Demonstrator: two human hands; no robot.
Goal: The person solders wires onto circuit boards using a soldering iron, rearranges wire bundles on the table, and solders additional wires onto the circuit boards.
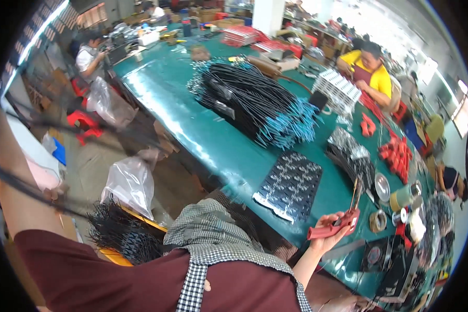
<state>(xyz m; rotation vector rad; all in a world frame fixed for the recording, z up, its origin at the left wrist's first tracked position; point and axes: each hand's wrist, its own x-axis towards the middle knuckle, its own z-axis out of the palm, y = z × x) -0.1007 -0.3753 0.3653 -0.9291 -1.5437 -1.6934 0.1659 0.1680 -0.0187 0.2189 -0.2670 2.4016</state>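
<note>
My right hand (327,234) is wrapped round the handle of a red soldering gun (343,224), its thin tip pointing up over the green table. Raised along the left side is my left arm (21,192); its hand is dark and smeared at the picture's rim, so its fingers cannot be made out. Blurred black cables (96,127) stretch across near that arm. Left of the soldering gun lies a flat black board (291,184) with rows of small silvery parts. Beyond it is a big bundle of black cables (244,93) with blue ends.
The green table (192,135) carries a stack of black strips (351,156), red parts (397,158), a tape roll (377,221) and a white rack (337,89). Black wires (125,234) hang by my lap. Across the table sits a person in yellow (382,80). A red stool (83,125) stands left.
</note>
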